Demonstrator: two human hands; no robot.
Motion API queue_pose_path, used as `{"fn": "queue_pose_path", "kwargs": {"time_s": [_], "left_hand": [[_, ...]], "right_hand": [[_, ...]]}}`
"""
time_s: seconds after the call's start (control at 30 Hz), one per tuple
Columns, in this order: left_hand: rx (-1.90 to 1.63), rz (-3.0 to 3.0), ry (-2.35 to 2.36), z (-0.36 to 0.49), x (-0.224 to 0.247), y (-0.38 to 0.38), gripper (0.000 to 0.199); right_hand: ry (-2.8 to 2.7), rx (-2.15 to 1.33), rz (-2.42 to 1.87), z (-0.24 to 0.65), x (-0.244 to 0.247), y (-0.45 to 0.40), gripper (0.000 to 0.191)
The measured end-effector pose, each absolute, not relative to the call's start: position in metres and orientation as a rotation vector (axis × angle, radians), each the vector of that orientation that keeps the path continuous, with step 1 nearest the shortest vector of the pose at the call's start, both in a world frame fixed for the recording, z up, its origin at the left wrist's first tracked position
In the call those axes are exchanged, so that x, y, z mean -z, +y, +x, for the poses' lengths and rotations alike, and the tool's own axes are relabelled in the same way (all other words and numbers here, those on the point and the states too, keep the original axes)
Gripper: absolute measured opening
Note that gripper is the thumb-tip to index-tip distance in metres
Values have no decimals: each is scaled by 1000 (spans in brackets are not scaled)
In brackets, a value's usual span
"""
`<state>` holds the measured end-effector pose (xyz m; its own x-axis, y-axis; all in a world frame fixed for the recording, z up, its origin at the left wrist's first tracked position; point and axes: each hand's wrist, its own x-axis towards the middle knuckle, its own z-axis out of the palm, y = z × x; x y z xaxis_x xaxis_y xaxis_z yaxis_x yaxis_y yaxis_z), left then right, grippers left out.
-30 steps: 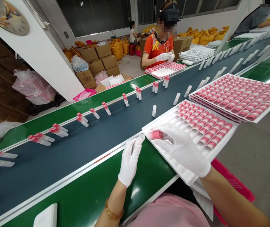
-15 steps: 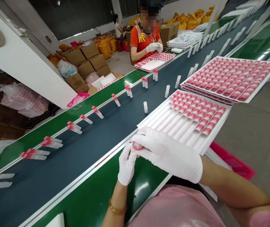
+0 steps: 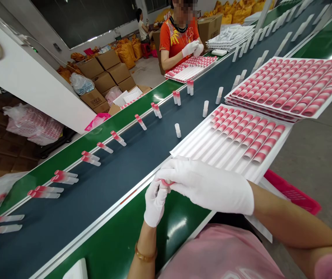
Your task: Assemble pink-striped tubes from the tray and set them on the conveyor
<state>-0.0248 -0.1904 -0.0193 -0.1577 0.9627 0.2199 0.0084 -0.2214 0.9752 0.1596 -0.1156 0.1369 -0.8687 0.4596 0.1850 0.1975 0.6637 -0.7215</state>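
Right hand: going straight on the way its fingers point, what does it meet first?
The pink-banded tube held at the left hand's fingertips; the right hand seems to touch it, though depth is hard to judge.

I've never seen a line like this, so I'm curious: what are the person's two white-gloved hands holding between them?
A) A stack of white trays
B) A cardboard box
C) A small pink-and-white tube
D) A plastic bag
C. The gloved left hand and right hand meet around a small pink-and-white tube, whose pink end shows between the fingers.
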Motion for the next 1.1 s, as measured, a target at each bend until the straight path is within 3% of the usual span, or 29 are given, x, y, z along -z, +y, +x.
{"fn": "queue_pose_path", "kwargs": {"time_s": [0.47,0.6,0.77,0.9,1.0,1.1], "left_hand": [[-1480,1080,1210,-17,2,-199,27],[-1425,886,1199,-8,-10,-201,49],[-1454,767,1135,-3,-3,-201,37],[-1304,1198,1331,-15,3,-194,21],[-1181,1543,1710,-52,9,-170,14],[-1188,1312,2263,-127,19,-131,15]], "right_hand": [[-2546,-1048,-576,149,-125,-114,18],[-2404,-1248,-613,150,-111,-115,21],[-2358,-1377,-767,146,-90,-116,22],[-2334,-1367,-904,132,-74,-108,14],[-2329,-1309,-864,124,-59,-102,36],[-2305,-1268,-948,132,-43,-95,63]]}}
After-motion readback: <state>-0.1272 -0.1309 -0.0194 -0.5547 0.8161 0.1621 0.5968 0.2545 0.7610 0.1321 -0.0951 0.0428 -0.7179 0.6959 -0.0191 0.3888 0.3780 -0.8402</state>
